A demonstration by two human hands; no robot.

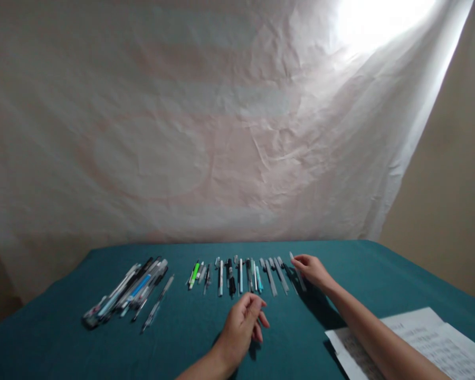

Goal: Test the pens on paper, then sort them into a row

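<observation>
At the right end of a row of pens, my right hand pinches a whitish pen between thumb and fingertips; the pen slants along the cloth. My left hand hovers over the cloth in front of the row, fingers loosely bent and apart, with nothing seen in it. The row holds a green highlighter, a black pen, a white pen, a light-blue pen and clear pens such as the clear pen. Several of them lie close together.
A heap of mixed pens lies on the left, with a single clear pen beside it. Printed papers rest at the front right under my right forearm. A dark green cloth covers the table; a pale sheet hangs behind.
</observation>
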